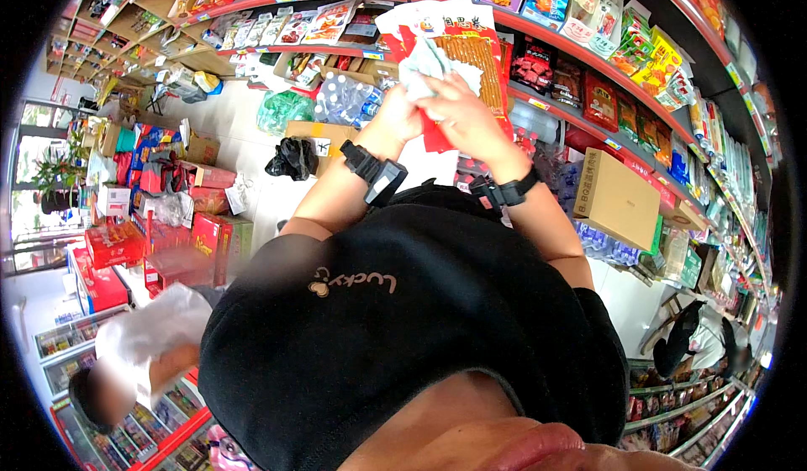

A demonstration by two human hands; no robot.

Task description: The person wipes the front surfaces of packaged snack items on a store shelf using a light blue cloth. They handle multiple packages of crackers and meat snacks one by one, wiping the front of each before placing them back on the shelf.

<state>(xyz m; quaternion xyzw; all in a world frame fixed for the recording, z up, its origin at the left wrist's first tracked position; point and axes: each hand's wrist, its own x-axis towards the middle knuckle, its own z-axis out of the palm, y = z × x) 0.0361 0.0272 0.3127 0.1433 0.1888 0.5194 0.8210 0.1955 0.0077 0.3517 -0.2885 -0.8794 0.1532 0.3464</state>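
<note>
In front of the snack shelf, both hands are raised at a large red and white snack package (484,61) with a window showing brown sticks. My left hand (403,115) is at the package's lower left side, beside a crumpled pale cloth or tissue (421,64). My right hand (459,108) lies across the front of the package, its fingers reaching to the cloth. The fingers overlap, so which hand bears the package's weight cannot be told. Each wrist wears a black strap with a small device.
Red-edged shelves (567,26) of packaged snacks curve ahead and to the right. A cardboard box (618,197) stands on wrapped bottles at right. At left are a black plastic bag (292,158), an open carton and stacked red boxes (211,244). A person in white (151,338) is at lower left, another person at far right.
</note>
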